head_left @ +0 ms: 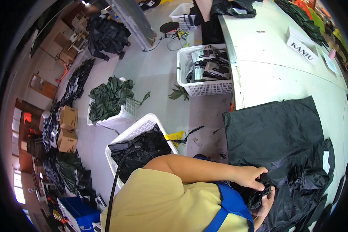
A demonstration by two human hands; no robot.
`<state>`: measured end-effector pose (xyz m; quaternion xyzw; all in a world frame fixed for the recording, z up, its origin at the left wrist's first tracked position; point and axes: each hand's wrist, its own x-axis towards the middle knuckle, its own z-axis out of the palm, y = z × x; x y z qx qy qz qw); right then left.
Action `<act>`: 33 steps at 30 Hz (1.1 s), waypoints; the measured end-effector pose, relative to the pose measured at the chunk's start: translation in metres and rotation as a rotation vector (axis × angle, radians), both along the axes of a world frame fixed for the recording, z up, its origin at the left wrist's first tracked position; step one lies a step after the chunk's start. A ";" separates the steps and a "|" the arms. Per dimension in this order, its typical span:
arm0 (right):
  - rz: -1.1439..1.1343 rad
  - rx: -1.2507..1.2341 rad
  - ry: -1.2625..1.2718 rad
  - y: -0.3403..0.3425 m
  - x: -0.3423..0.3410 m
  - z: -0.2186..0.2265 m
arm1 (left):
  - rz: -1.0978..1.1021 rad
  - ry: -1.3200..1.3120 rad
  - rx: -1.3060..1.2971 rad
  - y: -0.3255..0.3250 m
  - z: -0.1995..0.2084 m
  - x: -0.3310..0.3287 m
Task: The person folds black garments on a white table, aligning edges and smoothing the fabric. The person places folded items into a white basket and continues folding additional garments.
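My left hand reaches in from the left, its fingers and thumb pinching a bunched piece of black fabric. My right hand is close below it, thumb and fingertips closed on the same fabric. Whether the bunched part is an edge, a seam or a small pouch cannot be made out. Beside both hands, a large sheet of dark black cloth lies over the near part of the white table. Its far part is fairly flat, while the part near my hands is crumpled. A white label shows at its right side.
White plastic baskets stand left of the table: one with packed black goods, one with dark green cloth, one with black cloth near my elbow. A white sign sits on the table. A person carries dark bundles far left.
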<state>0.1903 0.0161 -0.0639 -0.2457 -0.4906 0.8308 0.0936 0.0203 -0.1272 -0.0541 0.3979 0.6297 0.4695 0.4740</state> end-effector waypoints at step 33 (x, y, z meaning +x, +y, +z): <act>0.338 1.363 -1.068 -0.001 0.012 -0.114 | 0.033 0.088 -0.724 -0.014 -0.076 -0.247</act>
